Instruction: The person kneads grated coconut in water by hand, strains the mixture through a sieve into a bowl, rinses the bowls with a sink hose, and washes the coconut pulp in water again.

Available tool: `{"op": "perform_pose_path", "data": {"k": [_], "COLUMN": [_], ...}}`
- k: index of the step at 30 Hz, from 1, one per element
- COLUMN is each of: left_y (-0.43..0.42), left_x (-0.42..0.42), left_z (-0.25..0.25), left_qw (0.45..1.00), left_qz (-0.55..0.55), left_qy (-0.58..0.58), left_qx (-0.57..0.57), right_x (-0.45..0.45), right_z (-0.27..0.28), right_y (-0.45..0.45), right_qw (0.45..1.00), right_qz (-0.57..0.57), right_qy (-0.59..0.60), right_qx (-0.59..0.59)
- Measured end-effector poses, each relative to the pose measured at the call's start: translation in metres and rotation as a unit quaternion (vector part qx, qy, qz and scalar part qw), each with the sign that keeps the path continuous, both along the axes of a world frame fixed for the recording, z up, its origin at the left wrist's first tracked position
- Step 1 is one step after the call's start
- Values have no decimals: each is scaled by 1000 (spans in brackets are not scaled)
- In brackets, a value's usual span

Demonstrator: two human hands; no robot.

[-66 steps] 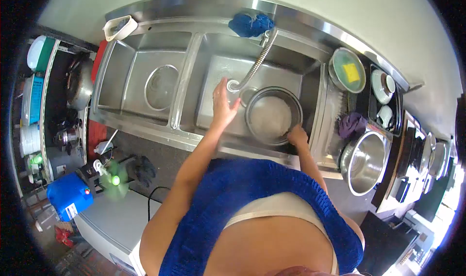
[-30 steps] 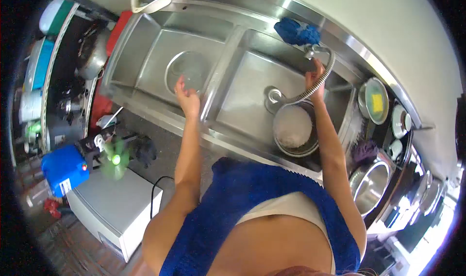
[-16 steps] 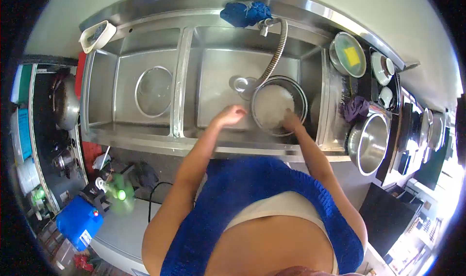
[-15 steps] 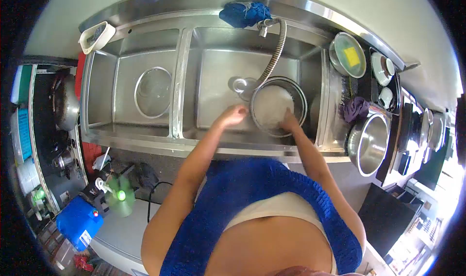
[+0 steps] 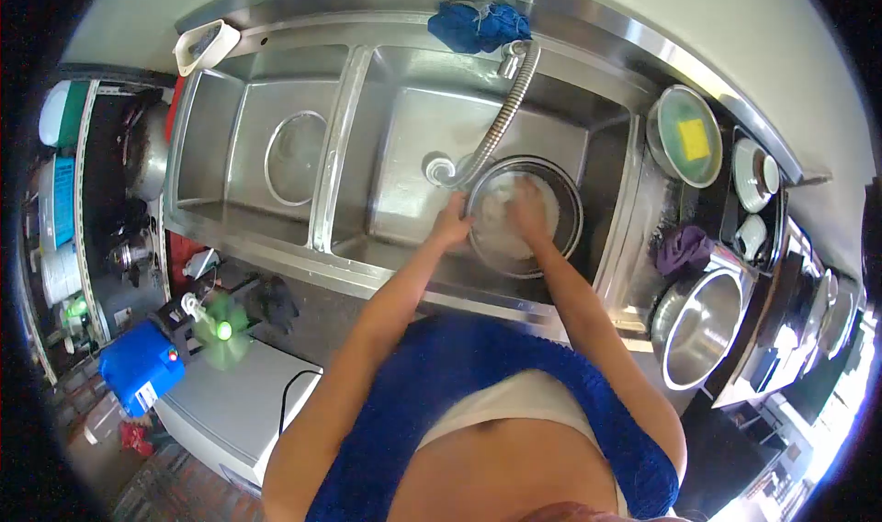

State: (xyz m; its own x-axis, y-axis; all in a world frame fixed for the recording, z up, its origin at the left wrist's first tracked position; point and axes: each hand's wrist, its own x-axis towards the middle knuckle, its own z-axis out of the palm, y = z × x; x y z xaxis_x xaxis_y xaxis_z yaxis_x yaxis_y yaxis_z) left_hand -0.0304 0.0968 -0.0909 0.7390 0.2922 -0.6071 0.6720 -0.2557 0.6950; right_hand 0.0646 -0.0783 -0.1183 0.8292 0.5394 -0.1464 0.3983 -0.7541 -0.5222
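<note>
A round metal pot [image 5: 573,237] sits in the right-hand sink basin, holding white, rice-like grains [image 5: 496,237] in cloudy liquid. My left hand [image 5: 452,224] is at the pot's left rim, its fingers closed on the edge. Inside the pot, my right hand [image 5: 526,211] reaches into the white contents. Its fingers look stretched out, though slightly blurred. Just left of the pot hangs the end of a flexible metal hose tap [image 5: 503,122], over the drain [image 5: 439,167].
A round, shiny ring-rimmed item [image 5: 270,168] lies in the left basin. A blue cloth [image 5: 478,28] hangs behind the tap. To the right are a bowl with a yellow sponge [image 5: 694,140], a purple cloth [image 5: 682,249] and a large steel bowl [image 5: 671,347].
My left hand has moved from beside the pot onto its rim. My right hand has shifted from the pot's lower right toward its middle. The camera view has tilted slightly.
</note>
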Motion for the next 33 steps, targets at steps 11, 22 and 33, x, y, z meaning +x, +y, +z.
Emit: {"op": "perform_pose_path", "data": {"k": [11,22,33], "left_y": [31,144,72], "left_x": [-8,106,244], "left_z": [-6,69,72], "left_qw": [985,967,908], "left_qz": [64,74,-164], "left_qy": [29,-226,-367], "left_qx": [-155,92,-120], "right_x": [-24,-29,-32], "right_z": [-35,24,21], "right_y": [-22,-10,-36], "right_qw": [947,992,986], "right_qz": [204,39,-99], "right_qy": [-24,105,117], "right_qx": [-249,-53,-61]}}
